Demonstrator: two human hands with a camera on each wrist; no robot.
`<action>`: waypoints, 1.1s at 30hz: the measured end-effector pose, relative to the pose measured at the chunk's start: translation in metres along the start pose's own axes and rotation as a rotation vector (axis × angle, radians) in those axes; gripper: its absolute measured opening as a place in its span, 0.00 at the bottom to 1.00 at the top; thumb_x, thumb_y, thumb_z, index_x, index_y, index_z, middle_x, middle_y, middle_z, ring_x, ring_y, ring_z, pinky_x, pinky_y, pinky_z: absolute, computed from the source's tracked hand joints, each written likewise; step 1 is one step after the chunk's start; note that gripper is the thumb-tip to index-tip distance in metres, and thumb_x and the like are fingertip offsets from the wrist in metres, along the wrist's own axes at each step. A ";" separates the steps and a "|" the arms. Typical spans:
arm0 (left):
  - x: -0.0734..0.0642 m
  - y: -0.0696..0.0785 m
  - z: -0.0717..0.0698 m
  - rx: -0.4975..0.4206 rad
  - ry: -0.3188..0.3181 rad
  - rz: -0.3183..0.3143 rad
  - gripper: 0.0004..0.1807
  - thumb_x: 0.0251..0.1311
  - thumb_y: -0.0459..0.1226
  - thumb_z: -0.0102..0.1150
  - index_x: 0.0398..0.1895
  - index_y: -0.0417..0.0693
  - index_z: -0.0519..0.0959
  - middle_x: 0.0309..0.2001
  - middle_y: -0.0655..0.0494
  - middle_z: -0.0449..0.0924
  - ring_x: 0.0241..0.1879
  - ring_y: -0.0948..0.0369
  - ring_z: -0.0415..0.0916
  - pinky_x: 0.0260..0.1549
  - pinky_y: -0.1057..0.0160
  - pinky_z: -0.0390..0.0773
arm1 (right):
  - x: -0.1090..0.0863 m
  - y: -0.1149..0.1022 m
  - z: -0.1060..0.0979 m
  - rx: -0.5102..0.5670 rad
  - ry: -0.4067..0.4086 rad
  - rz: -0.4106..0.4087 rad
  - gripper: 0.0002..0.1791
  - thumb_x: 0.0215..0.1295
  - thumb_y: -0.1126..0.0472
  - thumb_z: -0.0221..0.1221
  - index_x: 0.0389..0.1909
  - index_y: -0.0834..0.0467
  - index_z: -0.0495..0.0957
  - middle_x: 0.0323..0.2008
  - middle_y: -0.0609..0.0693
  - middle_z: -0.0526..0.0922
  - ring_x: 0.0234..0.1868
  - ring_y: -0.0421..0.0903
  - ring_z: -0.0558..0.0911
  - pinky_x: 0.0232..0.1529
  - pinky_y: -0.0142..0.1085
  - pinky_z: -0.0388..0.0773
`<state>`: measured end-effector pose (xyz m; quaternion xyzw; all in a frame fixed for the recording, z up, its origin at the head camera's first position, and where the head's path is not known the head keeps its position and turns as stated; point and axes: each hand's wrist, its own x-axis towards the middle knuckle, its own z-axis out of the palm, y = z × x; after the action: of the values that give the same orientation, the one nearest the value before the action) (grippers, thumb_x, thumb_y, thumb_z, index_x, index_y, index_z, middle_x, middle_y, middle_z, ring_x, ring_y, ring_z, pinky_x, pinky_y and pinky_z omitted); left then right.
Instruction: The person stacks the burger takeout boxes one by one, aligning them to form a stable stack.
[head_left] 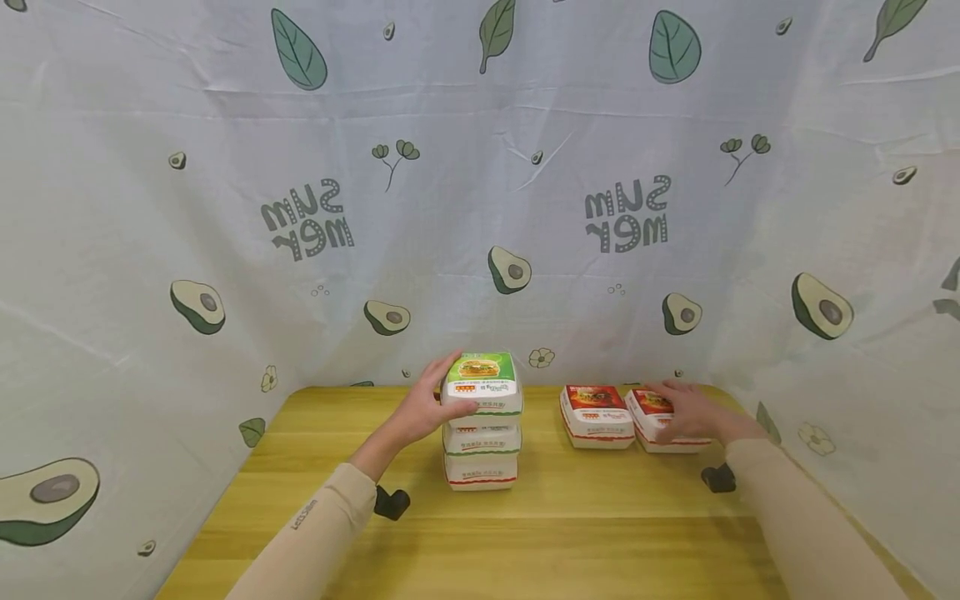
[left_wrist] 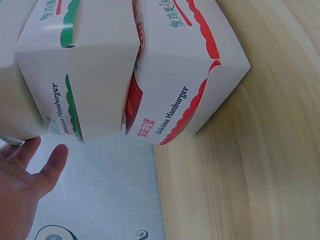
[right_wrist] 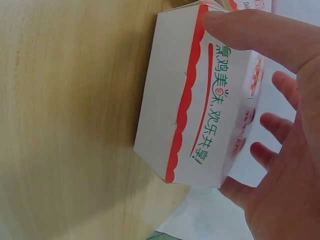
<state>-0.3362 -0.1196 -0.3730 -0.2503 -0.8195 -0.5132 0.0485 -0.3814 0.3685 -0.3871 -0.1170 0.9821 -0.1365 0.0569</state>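
A stack of three paper hamburger boxes stands left of the table's middle. My left hand [head_left: 429,407] grips the green-topped top box [head_left: 483,392] at its left side, thumb across the front. Beneath it are a green-trimmed box [left_wrist: 100,70] and a red-trimmed bottom box [left_wrist: 175,75], whose lid gapes slightly. At the right, my right hand [head_left: 693,412] spans a red-topped hamburger box [right_wrist: 200,100] that lies flat on the table. The thumb presses its printed front while the other fingers reach over toward the far side, spread apart.
Another red-topped hamburger box [head_left: 596,417] sits just left of the one under my right hand. The wooden table [head_left: 570,550] ends at a pale curtain [head_left: 465,225] printed with avocados and leaves, which surrounds it at the back and sides.
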 end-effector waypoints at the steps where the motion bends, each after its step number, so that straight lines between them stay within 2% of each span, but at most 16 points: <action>1: 0.000 0.000 0.000 0.001 0.001 0.000 0.51 0.58 0.53 0.71 0.80 0.66 0.53 0.74 0.53 0.55 0.58 0.55 0.71 0.54 0.55 0.77 | 0.000 0.000 0.001 0.005 -0.005 0.003 0.54 0.45 0.51 0.75 0.74 0.59 0.61 0.72 0.77 0.53 0.68 0.79 0.55 0.59 0.74 0.61; 9: 0.001 0.002 0.000 -0.006 -0.002 -0.004 0.50 0.59 0.49 0.71 0.80 0.68 0.52 0.75 0.53 0.55 0.57 0.54 0.71 0.55 0.52 0.77 | 0.003 0.007 0.007 0.002 0.013 -0.023 0.55 0.41 0.55 0.76 0.73 0.61 0.62 0.70 0.73 0.57 0.65 0.78 0.59 0.57 0.73 0.64; 18: 0.001 0.002 -0.001 -0.014 -0.011 -0.013 0.51 0.60 0.43 0.70 0.82 0.60 0.49 0.77 0.47 0.49 0.61 0.51 0.69 0.57 0.49 0.77 | 0.001 0.005 0.005 -0.052 0.008 -0.034 0.56 0.37 0.56 0.77 0.72 0.60 0.64 0.69 0.75 0.58 0.63 0.78 0.61 0.55 0.72 0.66; 25: 0.001 0.003 -0.001 -0.013 -0.006 -0.008 0.51 0.59 0.47 0.71 0.81 0.64 0.52 0.75 0.50 0.53 0.60 0.52 0.69 0.57 0.49 0.76 | -0.006 0.005 0.003 -0.079 -0.016 0.012 0.57 0.36 0.55 0.78 0.73 0.58 0.64 0.69 0.74 0.57 0.63 0.76 0.59 0.55 0.73 0.66; 33: 0.000 0.001 0.000 0.017 -0.001 -0.010 0.51 0.58 0.54 0.71 0.80 0.65 0.52 0.74 0.51 0.56 0.59 0.54 0.70 0.57 0.51 0.76 | -0.012 0.006 0.004 -0.111 -0.016 0.007 0.60 0.34 0.47 0.81 0.72 0.55 0.64 0.68 0.75 0.61 0.62 0.77 0.61 0.54 0.74 0.65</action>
<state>-0.3359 -0.1190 -0.3716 -0.2460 -0.8250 -0.5066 0.0478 -0.3708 0.3760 -0.3916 -0.1175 0.9880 -0.0808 0.0586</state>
